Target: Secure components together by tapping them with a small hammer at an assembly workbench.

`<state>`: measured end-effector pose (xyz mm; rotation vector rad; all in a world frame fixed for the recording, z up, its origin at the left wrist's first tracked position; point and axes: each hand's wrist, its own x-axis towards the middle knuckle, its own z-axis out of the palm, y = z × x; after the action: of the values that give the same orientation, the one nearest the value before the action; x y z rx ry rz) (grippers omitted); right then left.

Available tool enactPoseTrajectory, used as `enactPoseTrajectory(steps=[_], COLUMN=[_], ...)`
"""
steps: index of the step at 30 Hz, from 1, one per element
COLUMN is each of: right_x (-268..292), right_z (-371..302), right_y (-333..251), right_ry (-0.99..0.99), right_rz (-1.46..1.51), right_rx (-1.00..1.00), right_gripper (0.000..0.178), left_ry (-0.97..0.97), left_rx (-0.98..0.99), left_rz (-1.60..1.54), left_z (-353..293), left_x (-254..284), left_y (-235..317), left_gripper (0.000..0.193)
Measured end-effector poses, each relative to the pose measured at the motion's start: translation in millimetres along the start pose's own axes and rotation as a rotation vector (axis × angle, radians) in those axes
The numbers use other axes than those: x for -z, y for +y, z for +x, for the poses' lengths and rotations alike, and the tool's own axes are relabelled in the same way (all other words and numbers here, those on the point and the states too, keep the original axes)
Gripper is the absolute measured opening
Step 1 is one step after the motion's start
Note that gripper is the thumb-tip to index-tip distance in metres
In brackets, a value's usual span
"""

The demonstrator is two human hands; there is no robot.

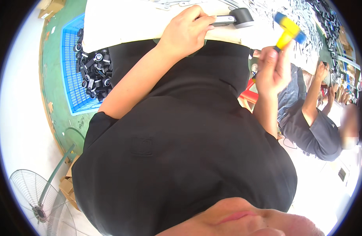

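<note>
My left hand (187,31) is closed on the handle end of a black-and-silver part with a round black head (242,18). This part lies at the near side of the white tabletop (122,19), its round head pointing right. To the right, my right hand (273,70) grips a small mallet (290,28) by its dark handle. The mallet has a yellow head with blue faces and is raised, apart from the part. Its head is slightly blurred.
At the left a blue plastic crate (71,70) holds several black parts with round ends. Many loose silver strips (303,37) cover the far right of the table. A co-worker in a dark shirt (318,133) sits at the right. A standing fan (39,212) is at lower left.
</note>
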<state>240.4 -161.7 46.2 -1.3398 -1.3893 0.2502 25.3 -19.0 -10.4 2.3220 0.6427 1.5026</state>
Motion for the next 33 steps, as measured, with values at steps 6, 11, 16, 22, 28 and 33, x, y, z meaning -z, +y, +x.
enactPoseTrajectory(steps=[6, 11, 16, 22, 28, 33], right_x=[6, -5, -6, -17, -12, -11], right_z=[15, 12, 19, 11, 15, 6], right_y=[-15, 1, -7, -5, -7, -11], right_ry=[-0.334, -0.169, -0.187, -0.340, -0.323, 0.024], right_rz=[-0.473, -0.518, -0.420, -0.644, -0.515, -0.057], right_rx=[-0.105, 0.036, -0.008, -0.048, -0.128, -0.071], right_gripper=[0.045, 0.048, 0.041, 0.053, 0.047, 0.034], left_ry=[-0.041, -0.039, -0.014, -0.016, -0.011, -0.001], left_rx=[0.057, 0.044, 0.017, 0.012, 0.009, 0.018], left_rz=[0.009, 0.017, 0.041, 0.056, 0.064, 0.045], left_z=[2, 5, 4, 3, 5, 5], left_x=[5, 1, 2, -1, 1, 1], left_y=[4, 6, 5, 5, 2, 5], left_gripper=[0.019, 0.020, 0.020, 0.021, 0.020, 0.020])
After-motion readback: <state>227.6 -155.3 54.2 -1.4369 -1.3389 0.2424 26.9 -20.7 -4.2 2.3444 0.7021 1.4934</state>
